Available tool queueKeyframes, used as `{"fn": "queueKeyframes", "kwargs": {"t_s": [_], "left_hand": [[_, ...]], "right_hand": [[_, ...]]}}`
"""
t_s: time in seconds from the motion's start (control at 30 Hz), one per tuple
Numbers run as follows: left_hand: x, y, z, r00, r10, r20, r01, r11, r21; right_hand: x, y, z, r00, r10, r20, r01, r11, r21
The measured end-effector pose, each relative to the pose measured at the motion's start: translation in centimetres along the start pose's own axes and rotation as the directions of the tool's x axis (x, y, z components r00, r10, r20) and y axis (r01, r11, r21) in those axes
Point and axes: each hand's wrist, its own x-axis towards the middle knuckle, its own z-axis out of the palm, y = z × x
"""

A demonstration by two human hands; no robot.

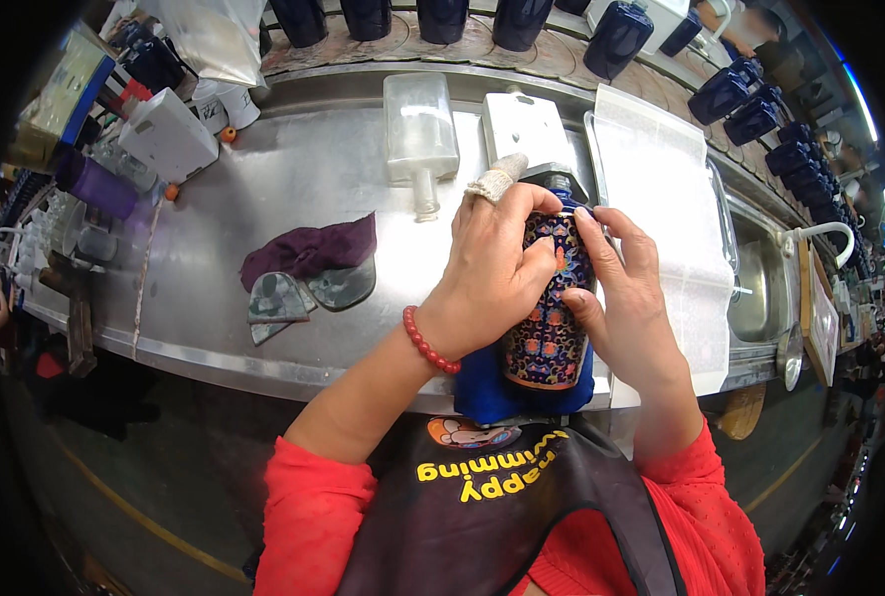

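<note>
A dark blue bottle (547, 338) covered in a colourful floral pattern lies tilted at the table's front edge, its neck pointing away from me. Beneath its base is a bright blue cloth or pad (474, 382). My left hand (497, 253) grips the bottle's upper left side, fingertips at the shoulder; one finger wears a cloth wrap (498, 179), and the wrist a red bead bracelet. On the other side, my right hand (626, 288) has its fingers bent against the shoulder and its thumb on the patterned side.
A clear glass bottle (420, 129) lies beyond my left hand, beside a white bottle-shaped block (524, 129). Left lie a purple cloth (313, 246) and dark flat pads (281, 300). White paper sheets (661, 228) cover the right, near a sink (760, 288). Blue bottles (442, 18) line the back conveyor.
</note>
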Motion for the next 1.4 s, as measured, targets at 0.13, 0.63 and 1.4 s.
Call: {"fn": "queueKeyframes", "kwargs": {"t_s": [0.13, 0.63, 1.4], "left_hand": [[0.8, 0.1, -0.6, 0.987, -0.135, 0.091, 0.152, 0.964, -0.216], [1.3, -0.1, -0.2, 0.992, -0.124, 0.007, 0.124, 0.989, -0.085], [1.8, -1.6, 1.3, 0.936, -0.352, 0.010, 0.347, 0.915, -0.207]], "right_hand": [[-0.1, 0.0, 0.0, 1.000, 0.012, 0.005, -0.012, 1.000, 0.016], [-0.2, 0.2, 0.1, 1.000, -0.004, -0.006, 0.004, 1.000, 0.029], [-0.2, 0.0, 0.1, 1.000, 0.013, -0.005, -0.013, 0.999, 0.043]]}}
